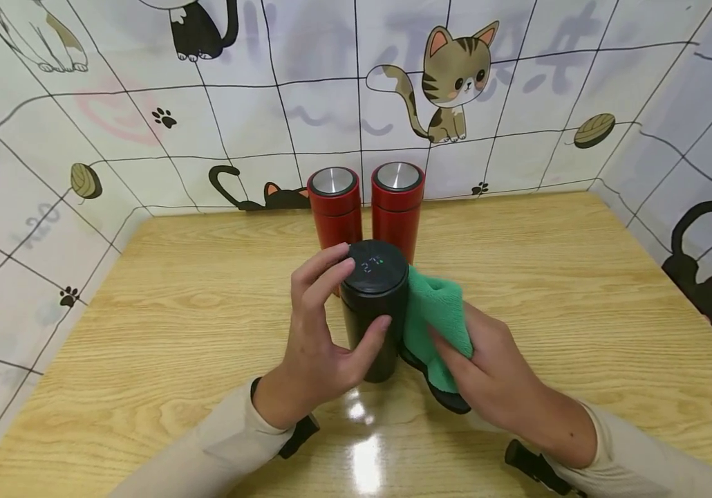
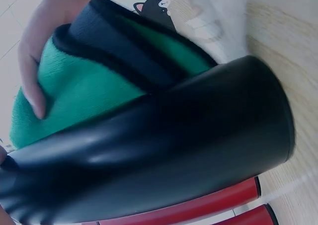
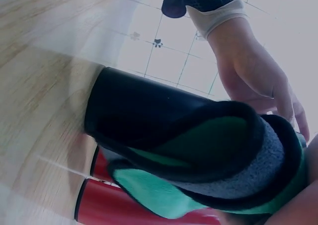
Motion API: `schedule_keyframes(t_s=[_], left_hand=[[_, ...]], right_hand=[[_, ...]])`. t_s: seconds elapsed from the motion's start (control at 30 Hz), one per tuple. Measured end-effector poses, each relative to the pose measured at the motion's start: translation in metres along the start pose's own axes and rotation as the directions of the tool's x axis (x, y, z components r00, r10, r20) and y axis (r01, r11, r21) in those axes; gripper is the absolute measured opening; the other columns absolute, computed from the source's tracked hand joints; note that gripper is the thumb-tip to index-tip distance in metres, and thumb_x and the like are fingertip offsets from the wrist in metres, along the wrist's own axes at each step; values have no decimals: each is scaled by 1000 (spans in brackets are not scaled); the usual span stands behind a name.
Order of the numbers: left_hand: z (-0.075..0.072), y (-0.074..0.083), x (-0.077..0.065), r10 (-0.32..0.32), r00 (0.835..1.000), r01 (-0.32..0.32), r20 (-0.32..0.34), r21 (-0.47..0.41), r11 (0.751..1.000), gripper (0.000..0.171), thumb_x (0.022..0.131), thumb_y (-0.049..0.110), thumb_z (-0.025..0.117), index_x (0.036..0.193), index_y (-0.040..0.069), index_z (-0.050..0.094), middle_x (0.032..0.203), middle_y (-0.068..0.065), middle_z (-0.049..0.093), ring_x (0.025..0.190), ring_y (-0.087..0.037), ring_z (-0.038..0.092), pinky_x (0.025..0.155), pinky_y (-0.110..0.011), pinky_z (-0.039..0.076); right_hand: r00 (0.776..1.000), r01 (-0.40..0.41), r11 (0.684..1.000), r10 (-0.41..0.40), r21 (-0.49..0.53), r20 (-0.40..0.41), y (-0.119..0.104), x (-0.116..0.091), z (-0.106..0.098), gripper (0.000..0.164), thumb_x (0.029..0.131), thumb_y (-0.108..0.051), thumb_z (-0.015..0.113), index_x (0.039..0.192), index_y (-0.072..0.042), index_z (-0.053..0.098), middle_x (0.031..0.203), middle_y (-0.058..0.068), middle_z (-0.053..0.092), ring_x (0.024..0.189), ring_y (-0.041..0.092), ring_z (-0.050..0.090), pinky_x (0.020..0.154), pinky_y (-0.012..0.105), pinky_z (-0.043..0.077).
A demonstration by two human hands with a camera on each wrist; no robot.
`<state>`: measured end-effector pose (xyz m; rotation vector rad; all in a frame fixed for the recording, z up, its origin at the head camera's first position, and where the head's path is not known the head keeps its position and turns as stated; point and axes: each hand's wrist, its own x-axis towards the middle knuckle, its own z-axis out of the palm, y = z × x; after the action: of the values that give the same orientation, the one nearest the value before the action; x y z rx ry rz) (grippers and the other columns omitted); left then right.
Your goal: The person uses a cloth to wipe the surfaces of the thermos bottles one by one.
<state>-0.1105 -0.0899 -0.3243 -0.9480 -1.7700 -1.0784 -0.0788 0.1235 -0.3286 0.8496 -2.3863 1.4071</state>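
A black thermos [image 1: 376, 311] with lit digits on its lid stands upright on the wooden table. My left hand [image 1: 325, 325] grips it near the top, thumb on the front and fingers at the lid's left edge. In my right hand [image 1: 499, 366] is a folded green cloth [image 1: 439, 325] with a dark border, held against the thermos's right side. The left wrist view shows the cloth [image 2: 89, 91] lying along the black thermos [image 2: 164, 145]. From the right wrist, the cloth [image 3: 164, 190] covers part of the thermos [image 3: 144, 103].
Two red thermoses, one on the left [image 1: 335, 207] and one on the right [image 1: 397, 200], stand just behind the black one. A cat-patterned wall covering [image 1: 319, 111] borders the wooden table [image 1: 207, 297] at the back and sides.
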Motion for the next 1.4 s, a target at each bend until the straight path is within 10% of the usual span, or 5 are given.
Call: schedule_keyframes(t_s=[0.33,0.87,1.1,1.4], left_hand=[[-3,4,1,-183,980,187,76,-44,981,61,91,33,72,132,-3,45,141,-25,39,131,-37,41,105,-39,45],[-3,-1,3,-135,991,135,20,-8,991,58,82,29,82,124,0,55,133,-26,44,127,-36,45,106,-40,45],[-3,0,4,-110,994,111,20,-11,994,58,85,30,79,124,-4,53,137,-27,46,130,-38,47,108,-39,47],[-3,-4,0,-108,992,111,65,-40,993,43,94,25,63,128,1,52,141,-26,43,128,-39,47,105,-40,48]], right_hand=[[990,90,996,-89,10,-106,1,-1,3,60,89,14,59,144,-7,52,137,13,62,125,4,58,100,14,48],[985,133,991,-132,3,-111,-1,-3,3,64,87,17,59,146,-5,49,142,12,58,131,6,54,104,15,45],[999,-8,1000,9,-23,33,0,-2,0,55,98,2,55,150,-13,45,145,5,56,130,7,55,104,16,46],[996,68,998,-68,13,-51,-2,-1,2,61,91,12,58,148,-10,48,143,10,57,131,5,54,103,16,46]])
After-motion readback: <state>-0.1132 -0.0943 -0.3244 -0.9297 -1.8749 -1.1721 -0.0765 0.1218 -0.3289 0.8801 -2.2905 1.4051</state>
